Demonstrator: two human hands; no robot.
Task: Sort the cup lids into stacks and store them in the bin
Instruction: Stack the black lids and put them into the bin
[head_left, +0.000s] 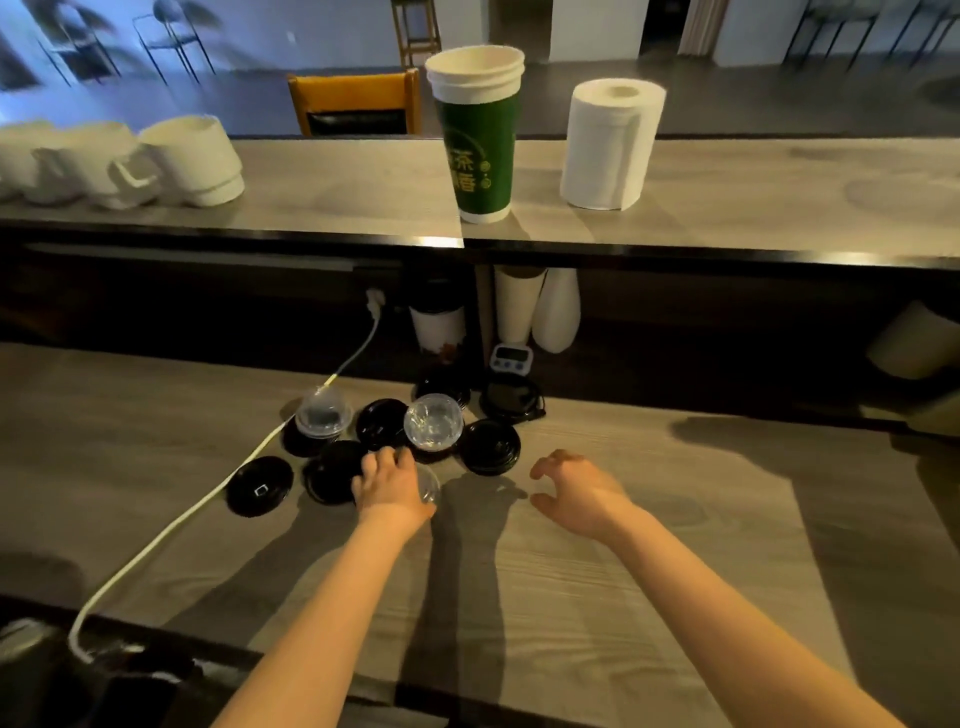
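reaching forward over the grey wood-grain counter (597, 597), the left hand (388, 486) sits palm-down on a clear dome-shaped plastic lid (428, 486), whose rim shows just at the hand's right edge; the fingers curl over it, though whether they actually grip it cannot be told. the fingertips touch the edge of a flat black round plastic lid (332, 470) just to its left. the right hand (574, 486) hovers empty, fingers spread and curled, apart from everything. the nearest piece to it is another flat black lid (489, 447), lying just ahead and to its left, between the two hands. beyond the left hand the rest of the lids cluster: a second clear dome (432, 421) resting on black lids, a third clear dome (323, 413) farther left, and a lone black lid with a white tab (260, 486) beside the white cable (171, 519). no bin is in view, so storing looks some way off.
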